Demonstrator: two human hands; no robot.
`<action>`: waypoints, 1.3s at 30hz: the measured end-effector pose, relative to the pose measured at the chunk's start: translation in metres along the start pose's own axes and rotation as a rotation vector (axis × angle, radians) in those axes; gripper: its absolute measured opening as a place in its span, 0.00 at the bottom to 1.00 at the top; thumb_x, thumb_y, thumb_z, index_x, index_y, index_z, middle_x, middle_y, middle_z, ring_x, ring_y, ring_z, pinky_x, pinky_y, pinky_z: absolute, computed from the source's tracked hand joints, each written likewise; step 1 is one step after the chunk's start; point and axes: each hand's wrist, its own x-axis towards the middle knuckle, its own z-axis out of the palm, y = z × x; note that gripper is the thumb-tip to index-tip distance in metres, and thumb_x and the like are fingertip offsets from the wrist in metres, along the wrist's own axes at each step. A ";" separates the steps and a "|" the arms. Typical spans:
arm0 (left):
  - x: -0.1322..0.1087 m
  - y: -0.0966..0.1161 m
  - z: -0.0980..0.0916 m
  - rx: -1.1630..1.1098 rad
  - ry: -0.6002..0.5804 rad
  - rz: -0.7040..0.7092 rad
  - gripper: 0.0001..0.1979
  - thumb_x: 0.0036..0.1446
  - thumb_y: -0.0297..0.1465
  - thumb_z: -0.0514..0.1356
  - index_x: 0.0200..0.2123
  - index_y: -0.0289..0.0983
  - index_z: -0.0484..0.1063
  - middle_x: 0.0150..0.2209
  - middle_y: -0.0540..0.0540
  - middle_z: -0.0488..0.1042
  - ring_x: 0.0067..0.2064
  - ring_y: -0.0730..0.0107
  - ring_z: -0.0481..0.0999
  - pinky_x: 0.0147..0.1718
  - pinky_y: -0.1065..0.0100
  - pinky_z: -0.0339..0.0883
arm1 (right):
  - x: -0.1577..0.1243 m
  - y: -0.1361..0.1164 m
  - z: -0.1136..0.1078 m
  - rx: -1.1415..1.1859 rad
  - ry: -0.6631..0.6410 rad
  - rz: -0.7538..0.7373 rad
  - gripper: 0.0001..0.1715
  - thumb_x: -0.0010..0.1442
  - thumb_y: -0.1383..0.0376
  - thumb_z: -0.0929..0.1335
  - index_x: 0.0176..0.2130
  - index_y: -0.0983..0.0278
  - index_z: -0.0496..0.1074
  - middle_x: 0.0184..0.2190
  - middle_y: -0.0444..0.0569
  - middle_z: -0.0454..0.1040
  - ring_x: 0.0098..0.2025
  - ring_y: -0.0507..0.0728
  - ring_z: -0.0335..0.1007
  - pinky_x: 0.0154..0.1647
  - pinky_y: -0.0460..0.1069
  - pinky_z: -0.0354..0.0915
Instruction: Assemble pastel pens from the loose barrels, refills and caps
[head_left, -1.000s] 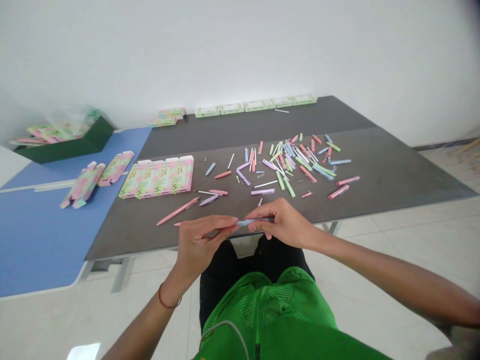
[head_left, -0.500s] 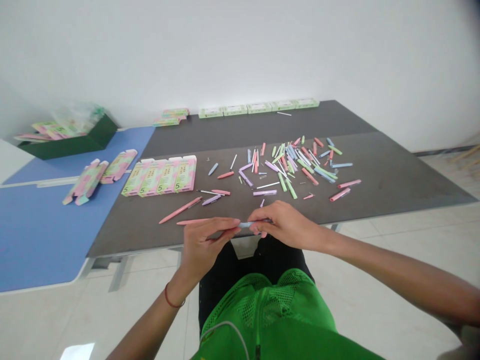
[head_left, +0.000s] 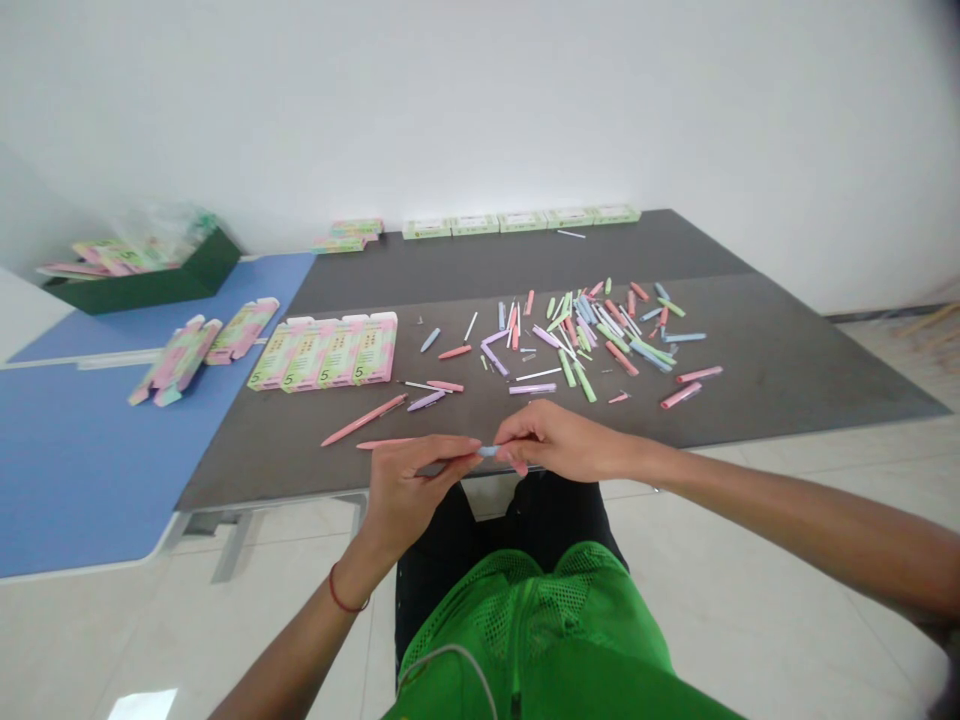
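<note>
Here we go, left hand (head_left: 416,490) and right hand (head_left: 562,442) meeting, fingers (head_left: 517,450) closed on a pale blue pen (head_left: 489,451) over the counter (head_left: 787,400) edge, loose pen parts (head_left: 585,340) heaped at one o'clock!

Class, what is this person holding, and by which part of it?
The left hand and right hand pinch one small pale blue pen piece in their fingertips, one at each end; its middle shows between them.
</note>
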 end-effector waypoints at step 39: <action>0.009 -0.019 0.004 -0.237 -0.044 -0.413 0.10 0.52 0.34 0.75 0.39 0.38 0.87 0.34 0.45 0.87 0.32 0.64 0.85 0.31 0.71 0.79 | 0.034 0.001 -0.026 0.521 -0.399 0.434 0.26 0.57 0.49 0.78 0.35 0.70 0.76 0.29 0.49 0.80 0.30 0.52 0.78 0.34 0.47 0.71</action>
